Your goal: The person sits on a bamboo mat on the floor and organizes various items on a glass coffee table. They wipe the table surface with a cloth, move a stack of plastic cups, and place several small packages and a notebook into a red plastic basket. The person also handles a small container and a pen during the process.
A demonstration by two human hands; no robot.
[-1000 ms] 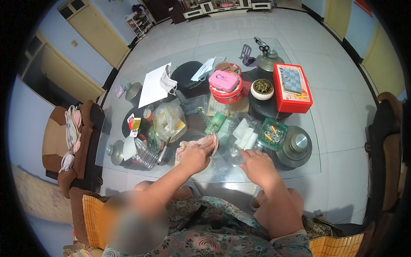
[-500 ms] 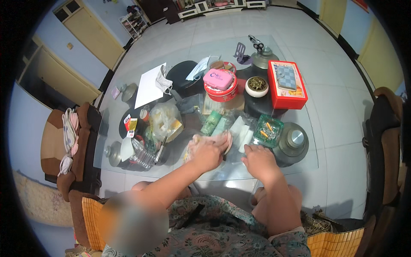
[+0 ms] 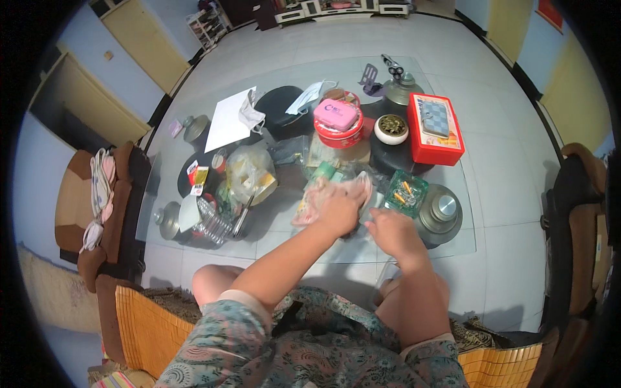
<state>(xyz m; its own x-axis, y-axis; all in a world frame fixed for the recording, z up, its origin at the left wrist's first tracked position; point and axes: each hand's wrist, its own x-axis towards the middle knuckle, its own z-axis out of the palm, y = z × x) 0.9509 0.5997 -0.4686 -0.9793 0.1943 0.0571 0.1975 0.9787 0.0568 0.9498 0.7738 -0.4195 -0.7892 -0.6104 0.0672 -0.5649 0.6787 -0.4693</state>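
Observation:
My left hand (image 3: 341,212) presses a pink and white patterned cloth (image 3: 315,204) against the glass tabletop, with the cloth bunched around its fingers. My right hand (image 3: 393,234) is just to the right, its fingers curled by the table's near edge; whatever they hold, if anything, is hidden. Behind the cloth a green roll-like packet (image 3: 323,171) partly shows among clear plastic wrapping. A green glass ashtray (image 3: 406,194) with cigarette ends stands beyond my right hand.
On the glass table (image 3: 278,229) stand a plastic bag (image 3: 249,171), a clear ridged plastic container (image 3: 213,222), a red tin (image 3: 339,136) under a pink case (image 3: 336,114), a white bowl (image 3: 391,131) and a red box (image 3: 436,147). Face masks (image 3: 251,113) lie on white paper (image 3: 226,116).
My left hand has slid the cloth right and away from me, covering the pale packets that showed earlier. The fingers of my right hand have curled in.

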